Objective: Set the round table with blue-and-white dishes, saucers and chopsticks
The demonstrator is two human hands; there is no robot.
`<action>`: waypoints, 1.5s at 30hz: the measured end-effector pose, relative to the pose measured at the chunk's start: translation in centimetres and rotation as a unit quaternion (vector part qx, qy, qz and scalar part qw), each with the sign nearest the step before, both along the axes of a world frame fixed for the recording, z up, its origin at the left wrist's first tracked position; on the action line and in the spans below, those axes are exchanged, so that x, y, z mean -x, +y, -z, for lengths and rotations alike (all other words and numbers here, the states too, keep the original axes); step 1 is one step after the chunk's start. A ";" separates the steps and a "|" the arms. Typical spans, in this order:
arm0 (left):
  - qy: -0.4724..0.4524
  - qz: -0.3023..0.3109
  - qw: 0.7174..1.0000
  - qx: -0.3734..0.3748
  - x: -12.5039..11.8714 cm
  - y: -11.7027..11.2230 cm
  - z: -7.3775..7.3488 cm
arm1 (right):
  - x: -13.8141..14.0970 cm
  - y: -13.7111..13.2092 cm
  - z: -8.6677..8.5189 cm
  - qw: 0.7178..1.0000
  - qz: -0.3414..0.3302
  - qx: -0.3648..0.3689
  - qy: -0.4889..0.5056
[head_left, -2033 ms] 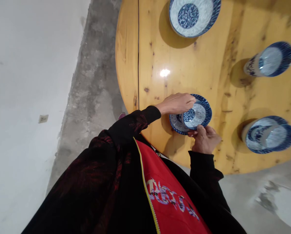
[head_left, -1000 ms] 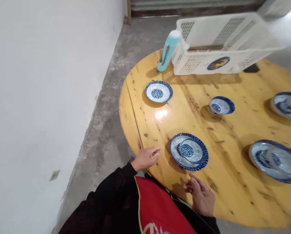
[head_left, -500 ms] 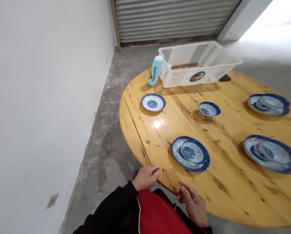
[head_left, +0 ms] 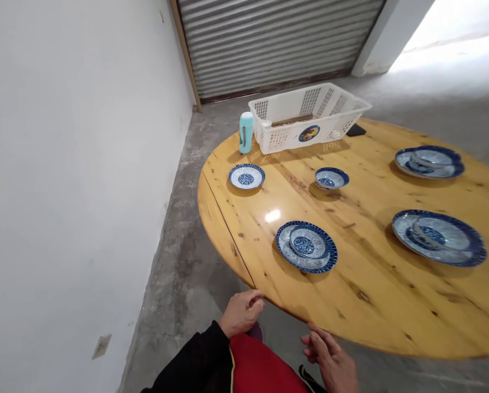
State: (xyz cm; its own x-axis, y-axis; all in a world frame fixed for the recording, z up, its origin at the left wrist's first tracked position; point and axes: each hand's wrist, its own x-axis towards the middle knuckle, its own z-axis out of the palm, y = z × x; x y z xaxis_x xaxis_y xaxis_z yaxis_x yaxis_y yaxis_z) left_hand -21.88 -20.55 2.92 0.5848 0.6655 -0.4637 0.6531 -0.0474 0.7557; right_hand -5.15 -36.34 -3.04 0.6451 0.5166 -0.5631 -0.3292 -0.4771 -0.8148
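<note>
At the near left edge of the table (head_left: 277,295) is my left hand (head_left: 241,312), empty, with its fingers loosely bent and a gap at the thumb. My right hand (head_left: 330,355) is low beside the same rim, also empty, index finger stretched and the others half curled. Nearest to both hands is a blue-and-white plate (head_left: 283,240) with a bowl (head_left: 308,243) set on it. Farther off are a smaller blue-and-white plate (head_left: 246,177) and a lone bowl (head_left: 331,179).
On the right are two more plates (head_left: 469,245) (head_left: 453,169), each bearing a bowl. A white plastic basket (head_left: 281,141) with chopsticks (head_left: 293,120) stands at the back, beside a light blue bottle (head_left: 246,132) and a dark flat object (head_left: 356,130). A white wall (head_left: 84,164) rises on the left.
The view has shifted, so the table and dishes sit a little differently in the picture. My hands are now lower against the table's rim. The dishes keep their places on the table.
</note>
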 end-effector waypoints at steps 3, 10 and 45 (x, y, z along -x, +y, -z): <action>0.003 -0.009 1.000 0.011 0.7 -2.0 0.2 | 1.2 -0.1 0.0 0.999 -0.010 -0.014 0.036; -0.037 -0.057 0.997 0.021 3.5 -3.6 1.2 | 4.7 1.9 -0.2 0.990 -0.097 -0.063 0.085; -0.149 0.084 0.982 0.078 6.6 26.1 1.1 | 9.5 27.5 -3.7 0.995 0.020 -0.088 -0.048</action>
